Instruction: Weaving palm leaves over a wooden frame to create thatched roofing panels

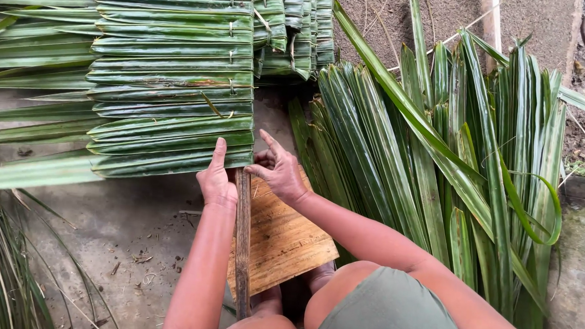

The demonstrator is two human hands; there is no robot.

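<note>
Nearest the camera, the person's bent knees and a grey-green garment fill the lower edge, with both bare forearms reaching forward from there. A dark wooden stick (242, 248) runs up between the legs, passing over a flat piece of light brown board (288, 241) that lies on the concrete floor (122, 229). The stick's upper end disappears under the lowest fold of a thatch panel of folded palm leaves (170, 78).

The left hand (216, 180) rests against the panel's lower edge just left of the stick, palm down, thumb pointing up along the last folded leaf; it presses on the leaf rather than closing around it. The right hand (277, 170) sits just right of the stick, fingers curled inward and the index finger raised; whether it pinches anything between the fingertips cannot be told from this view.

Beyond the hands, the panel spreads across the upper left: row after row of green leaves doubled over, each row overlapping the next, pinned with small pale slivers near the fold line. The loose leaf ends trail off to the left.

To the right, a heap of loose long green leaves (439, 165) fans out over the floor, well apart from the left hand and near the right forearm. A tuft of thin dry strands (0, 269) lies at the lower left. Farthest off, a rough grey wall (387, 16) stands behind the leaves.
</note>
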